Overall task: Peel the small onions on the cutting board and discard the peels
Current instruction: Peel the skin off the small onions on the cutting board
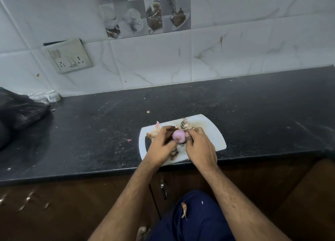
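Note:
A small pink onion [178, 136], mostly bare of skin, is held just above the white cutting board [213, 132]. My left hand [161, 146] grips it from the left and my right hand [199, 146] from the right, fingertips pressed on it. Loose brownish peels [153, 134] lie on the board behind my left hand, and more peels with a dark root end [184, 125] lie at the board's back edge. My hands hide the middle of the board.
The board sits near the front edge of a black speckled counter [90, 132]. A black plastic bag [20, 113] lies at far left beside a white object [52, 95]. A wall socket [69, 56] is on the tiles. One peel clings to my blue trousers [184, 210].

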